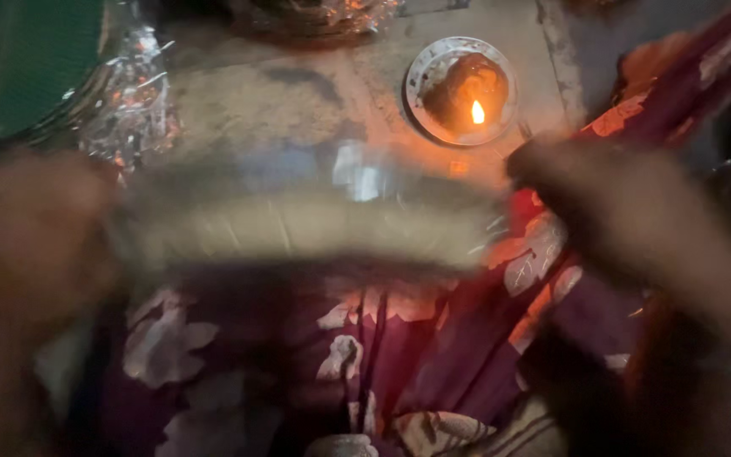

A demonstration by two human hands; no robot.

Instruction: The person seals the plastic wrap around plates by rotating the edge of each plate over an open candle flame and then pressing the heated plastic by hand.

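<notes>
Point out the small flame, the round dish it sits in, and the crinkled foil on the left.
Flame (477, 112): head view, on the bright middle of the flame.
Round dish (420, 72): head view, on its pale rim, upper left.
Crinkled foil (133, 101): head view, on its shiny creased surface.

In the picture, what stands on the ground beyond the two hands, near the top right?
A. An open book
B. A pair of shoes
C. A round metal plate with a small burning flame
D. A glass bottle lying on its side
C: a round metal plate lies on the ground and bears a small lit flame, past the blurred left hand and right hand.
</notes>
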